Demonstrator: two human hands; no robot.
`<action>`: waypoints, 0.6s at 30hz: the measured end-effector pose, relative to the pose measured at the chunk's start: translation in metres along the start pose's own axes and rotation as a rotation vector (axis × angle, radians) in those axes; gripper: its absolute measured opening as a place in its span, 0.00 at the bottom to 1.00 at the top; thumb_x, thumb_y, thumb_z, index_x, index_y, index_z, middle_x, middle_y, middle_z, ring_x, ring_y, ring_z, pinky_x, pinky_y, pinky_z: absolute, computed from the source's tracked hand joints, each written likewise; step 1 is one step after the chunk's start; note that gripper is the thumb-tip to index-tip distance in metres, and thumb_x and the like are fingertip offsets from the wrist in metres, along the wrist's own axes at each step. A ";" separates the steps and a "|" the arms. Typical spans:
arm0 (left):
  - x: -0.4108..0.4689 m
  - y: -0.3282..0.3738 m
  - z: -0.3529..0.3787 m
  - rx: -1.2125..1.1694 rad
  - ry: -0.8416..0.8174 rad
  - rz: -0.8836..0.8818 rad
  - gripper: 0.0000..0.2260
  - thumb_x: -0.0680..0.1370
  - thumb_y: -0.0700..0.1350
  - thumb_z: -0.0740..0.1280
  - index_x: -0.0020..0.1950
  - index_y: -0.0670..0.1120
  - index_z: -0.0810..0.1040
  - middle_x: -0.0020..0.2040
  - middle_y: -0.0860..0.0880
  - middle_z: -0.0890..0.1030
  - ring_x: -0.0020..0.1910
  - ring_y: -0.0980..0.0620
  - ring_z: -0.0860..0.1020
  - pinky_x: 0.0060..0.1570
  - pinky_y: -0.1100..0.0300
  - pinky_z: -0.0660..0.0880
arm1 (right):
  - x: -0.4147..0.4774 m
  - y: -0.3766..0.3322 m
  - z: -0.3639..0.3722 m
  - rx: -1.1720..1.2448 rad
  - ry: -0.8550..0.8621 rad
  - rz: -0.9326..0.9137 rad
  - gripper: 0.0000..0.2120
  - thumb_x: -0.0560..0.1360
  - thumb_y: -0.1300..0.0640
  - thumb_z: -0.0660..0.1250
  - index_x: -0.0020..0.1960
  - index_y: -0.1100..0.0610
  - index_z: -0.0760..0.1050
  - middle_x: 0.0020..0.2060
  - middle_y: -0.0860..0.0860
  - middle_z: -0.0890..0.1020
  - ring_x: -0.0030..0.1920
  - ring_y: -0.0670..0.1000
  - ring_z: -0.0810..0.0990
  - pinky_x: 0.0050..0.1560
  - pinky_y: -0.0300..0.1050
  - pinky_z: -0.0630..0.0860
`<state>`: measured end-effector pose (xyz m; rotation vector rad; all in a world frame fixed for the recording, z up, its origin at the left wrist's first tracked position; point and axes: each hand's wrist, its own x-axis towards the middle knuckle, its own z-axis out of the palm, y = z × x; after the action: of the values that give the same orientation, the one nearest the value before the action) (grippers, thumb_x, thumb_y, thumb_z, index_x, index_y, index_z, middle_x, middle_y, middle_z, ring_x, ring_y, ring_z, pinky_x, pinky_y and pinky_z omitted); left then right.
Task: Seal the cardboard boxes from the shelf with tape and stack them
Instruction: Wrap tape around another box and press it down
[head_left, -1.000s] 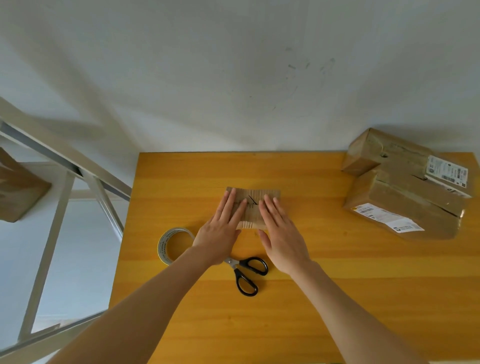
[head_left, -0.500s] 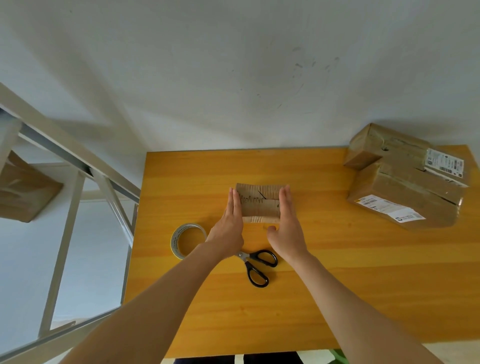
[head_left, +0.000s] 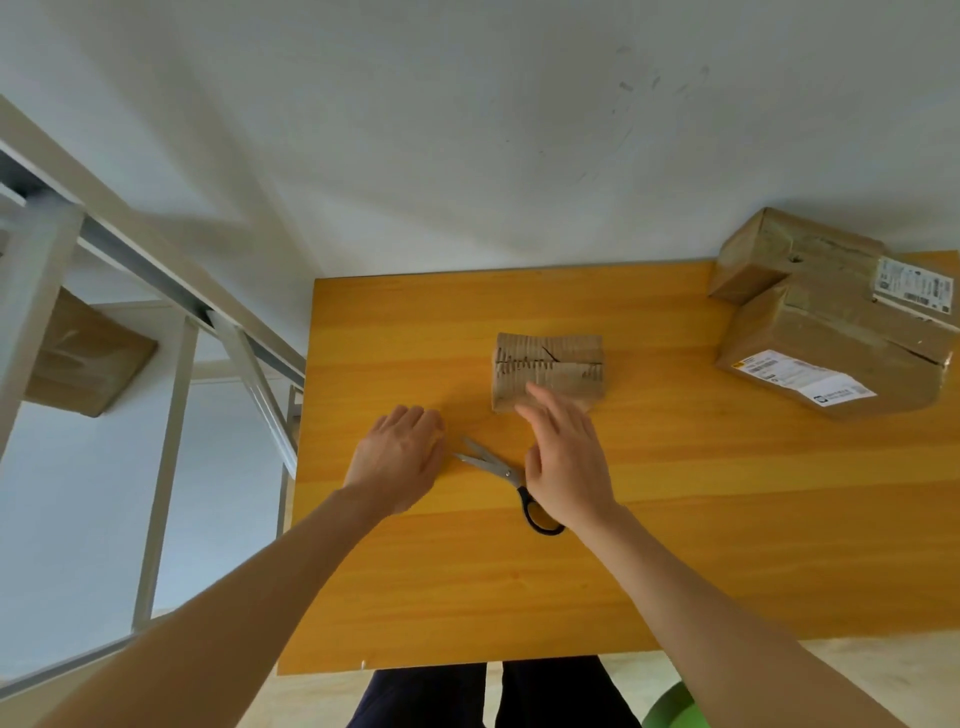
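Over the table (head_left: 727, 519), right hand (head_left: 563, 452) hovers loose-fingered, empty, beside the box (head_left: 550, 364); left hand (head_left: 397, 457) — grip unclear.

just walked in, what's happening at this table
A person has a small cardboard box in front of them, in the middle of the wooden table. The right-hand grip, held open, reaches to the box's near edge above the scissors; whether it touches is unclear. The left-hand grip is low over the table left of the scissors; anything under it is hidden. Two taped boxes sit stacked at the far right.
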<state>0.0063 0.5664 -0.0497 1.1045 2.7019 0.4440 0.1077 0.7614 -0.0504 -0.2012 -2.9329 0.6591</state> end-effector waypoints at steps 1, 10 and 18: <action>-0.008 -0.004 0.003 0.023 -0.009 0.023 0.07 0.79 0.46 0.64 0.50 0.43 0.77 0.47 0.46 0.79 0.49 0.43 0.77 0.46 0.51 0.72 | -0.003 -0.006 0.006 0.014 -0.024 -0.020 0.21 0.68 0.72 0.71 0.60 0.64 0.77 0.64 0.59 0.76 0.65 0.61 0.75 0.66 0.59 0.72; -0.028 -0.026 0.037 0.165 -0.202 -0.043 0.11 0.80 0.50 0.61 0.60 0.50 0.77 0.56 0.51 0.78 0.61 0.49 0.72 0.64 0.58 0.60 | 0.001 -0.042 0.053 0.286 -0.296 0.141 0.22 0.80 0.62 0.60 0.73 0.58 0.65 0.70 0.52 0.71 0.71 0.51 0.68 0.67 0.45 0.69; -0.026 -0.032 0.022 -0.086 -0.049 -0.080 0.06 0.78 0.45 0.66 0.51 0.46 0.80 0.45 0.50 0.80 0.48 0.46 0.78 0.57 0.57 0.65 | 0.030 -0.063 0.054 0.402 -0.262 0.197 0.25 0.78 0.61 0.62 0.75 0.59 0.64 0.71 0.53 0.70 0.71 0.52 0.68 0.69 0.45 0.65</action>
<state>0.0102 0.5311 -0.0795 0.9689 2.6468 0.5084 0.0632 0.6871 -0.0683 -0.3888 -2.9558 1.3808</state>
